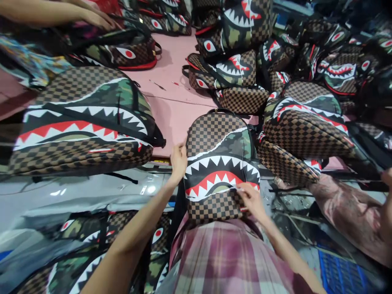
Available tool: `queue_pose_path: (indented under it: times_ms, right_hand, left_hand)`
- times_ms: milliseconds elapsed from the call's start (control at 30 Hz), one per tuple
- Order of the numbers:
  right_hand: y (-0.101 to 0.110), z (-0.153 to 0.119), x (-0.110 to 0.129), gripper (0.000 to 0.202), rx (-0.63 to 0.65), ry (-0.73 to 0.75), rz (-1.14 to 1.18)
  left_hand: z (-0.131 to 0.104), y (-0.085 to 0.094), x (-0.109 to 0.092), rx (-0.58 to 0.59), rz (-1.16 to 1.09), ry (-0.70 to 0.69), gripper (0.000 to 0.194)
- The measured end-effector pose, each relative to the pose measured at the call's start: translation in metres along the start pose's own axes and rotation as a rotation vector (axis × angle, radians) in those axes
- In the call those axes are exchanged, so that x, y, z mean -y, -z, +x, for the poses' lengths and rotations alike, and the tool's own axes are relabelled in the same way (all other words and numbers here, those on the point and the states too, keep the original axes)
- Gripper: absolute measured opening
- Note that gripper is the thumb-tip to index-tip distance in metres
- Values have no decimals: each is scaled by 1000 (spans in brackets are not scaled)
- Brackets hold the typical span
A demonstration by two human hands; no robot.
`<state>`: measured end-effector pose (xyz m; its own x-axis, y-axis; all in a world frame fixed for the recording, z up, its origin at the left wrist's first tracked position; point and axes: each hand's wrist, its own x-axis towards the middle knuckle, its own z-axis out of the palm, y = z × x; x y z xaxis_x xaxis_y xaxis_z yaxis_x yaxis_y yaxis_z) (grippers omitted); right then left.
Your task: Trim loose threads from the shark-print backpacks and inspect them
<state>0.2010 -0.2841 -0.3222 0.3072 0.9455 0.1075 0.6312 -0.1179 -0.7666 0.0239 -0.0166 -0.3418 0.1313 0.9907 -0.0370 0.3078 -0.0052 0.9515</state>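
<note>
A checkered backpack [219, 139] with a shark-mouth print and a camouflage patch lies front up at the near table edge, its lower end against my lap. My left hand [179, 161] is closed on the backpack's left side edge, its fingertips partly hidden there. Over the lower right of the front panel, my right hand [251, 200] is closed in a pinch beside the printed teeth. Whatever sits between those fingertips is too small to make out. A black carry handle [220, 110] shows at the backpack's top.
Another large backpack [82, 122] lies to the left, with more stacked at right [306, 126]. Two small thin tools [157, 85] lie on the pink table [174, 114]. Another person's hand [99, 18] rests on a backpack at upper left. A blue crate [341, 271] is below right.
</note>
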Motion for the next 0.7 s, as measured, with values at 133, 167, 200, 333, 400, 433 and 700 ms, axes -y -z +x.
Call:
queue_pose_path:
  times_ms: [133,167,200,333,400,433,700]
  right_hand:
    - [36,-13,-32,36,13,-121,-309]
    - [39,-14,-38,32,29,-141,-344]
    - [39,-14,-44,26,25,-162,-341]
    - [31,-3,-56,17,-84,-308,20]
    - [31,0,-63,21,-160,-419,199]
    - [33,-2,-68,24,-200,-469,245]
    - [43,-67,-92,35,-404,-703,365]
  left_hand:
    - [-112,-8,13,274,385,-612,34]
    - [-138,-17,13,545,460,-788,38]
    - [-160,-27,12,671,465,-869,38]
    - [-203,-64,3,995,548,-1050,46]
    - [-204,-70,1,1086,604,-1099,48]
    - [-203,-70,2,1096,612,-1105,47]
    - [-190,-6,24,689,373,-579,33]
